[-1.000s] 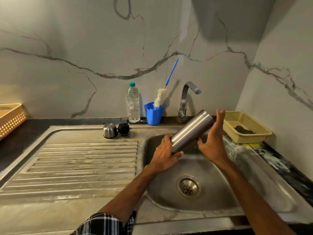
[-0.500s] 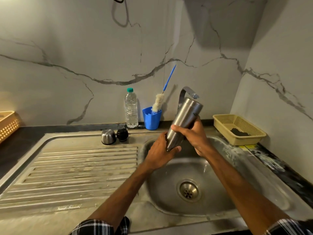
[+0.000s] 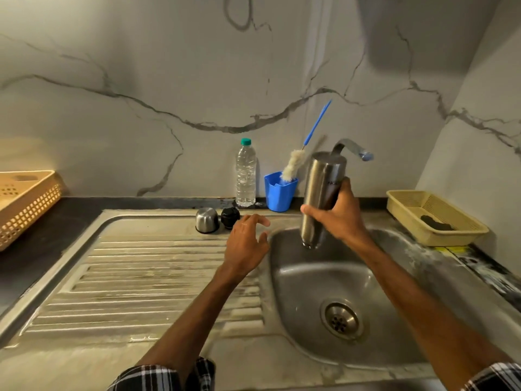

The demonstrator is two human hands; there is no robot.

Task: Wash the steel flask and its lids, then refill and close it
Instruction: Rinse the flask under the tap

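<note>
My right hand (image 3: 339, 214) grips the steel flask (image 3: 321, 193) around its middle and holds it nearly upright over the sink basin (image 3: 324, 280), mouth end down. My left hand (image 3: 246, 244) is off the flask, fingers spread, hovering above the left rim of the basin. The steel lid (image 3: 207, 220) and the black inner lid (image 3: 230, 217) stand side by side at the back of the drainboard, just beyond my left hand. The tap (image 3: 353, 149) arches behind the flask's top; no water runs from it.
A water bottle (image 3: 245, 173) and a blue cup (image 3: 279, 191) holding a bottle brush (image 3: 294, 165) stand against the wall. A yellow tray (image 3: 435, 218) with a dark scrubber sits at the right. An orange basket (image 3: 26, 204) sits at far left. The ribbed drainboard (image 3: 141, 277) lies left of the basin.
The flask has swung from tilted to nearly upright. My left hand has let go of it and moved left toward the lids; my right hand alone holds it now.
</note>
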